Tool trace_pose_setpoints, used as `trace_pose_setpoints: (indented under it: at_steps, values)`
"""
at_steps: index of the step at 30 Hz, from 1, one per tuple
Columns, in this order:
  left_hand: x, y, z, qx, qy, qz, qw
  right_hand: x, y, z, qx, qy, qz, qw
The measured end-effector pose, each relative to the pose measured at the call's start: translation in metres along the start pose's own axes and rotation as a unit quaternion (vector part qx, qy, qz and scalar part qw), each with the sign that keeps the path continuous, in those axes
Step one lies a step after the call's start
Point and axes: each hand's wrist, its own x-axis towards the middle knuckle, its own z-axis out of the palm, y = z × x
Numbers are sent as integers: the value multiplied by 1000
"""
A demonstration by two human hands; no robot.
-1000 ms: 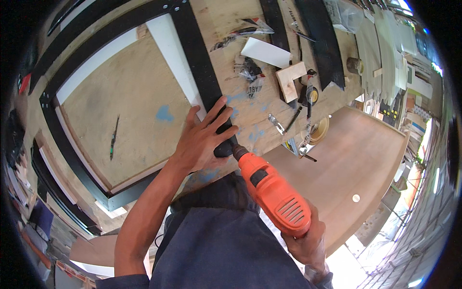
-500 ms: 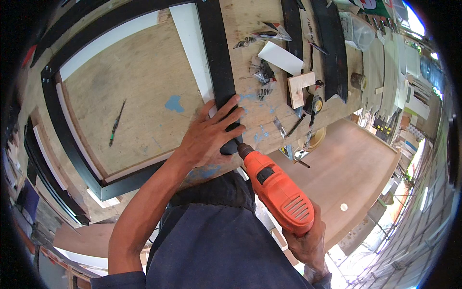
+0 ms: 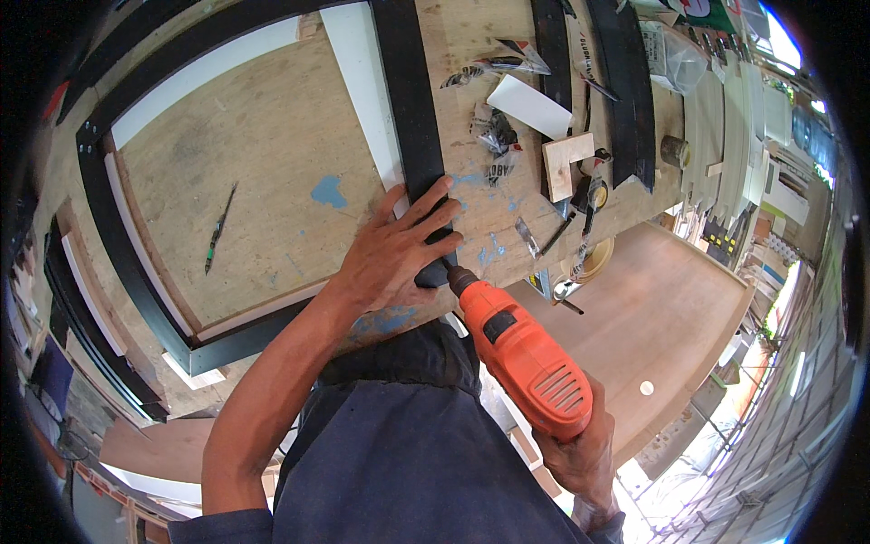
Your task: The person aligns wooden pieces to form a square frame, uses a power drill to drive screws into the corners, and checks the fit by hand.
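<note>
A black rectangular frame [image 3: 412, 100] lies on the wooden workbench [image 3: 263, 181]. Over the near end of its right bar, my left hand [image 3: 391, 249] is gripping, its fingers spread across the black surface and its thumb mostly hidden. My right hand [image 3: 580, 458] is wrapped round the rear handle of an orange power drill [image 3: 530, 358]. The drill points up and to the left, with its dark chuck [image 3: 460, 279] close to the bar's end, just below my left fingertips. Whether the bit has gone into the bar I cannot tell.
Inside the frame lie a pen [image 3: 219, 228] and a long white strip [image 3: 362, 100]. Right of it are an L-shaped wooden piece [image 3: 560, 168], a white block [image 3: 530, 104], plastic scraps and black bars [image 3: 625, 100]. A brown panel [image 3: 634, 317] stands beyond the bench edge.
</note>
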Motion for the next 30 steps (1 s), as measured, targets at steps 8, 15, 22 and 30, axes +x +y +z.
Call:
trace_pose_setpoints:
  at_steps: [8,15,22,30]
  values:
    - [0,-1,2,-4,8,6,1000,1,-3,-2,-3,-4,6,1000]
    - [0,-1,6,0,9,-2,1000,4,-7,-6,-14,-12,7,1000]
    - [0,-1,4,-9,14,2,1000,5,-8,-8,-19,-13,-3,1000]
    - [0,0,4,-19,6,-6,1000,4,-12,-5,0,-6,37,999]
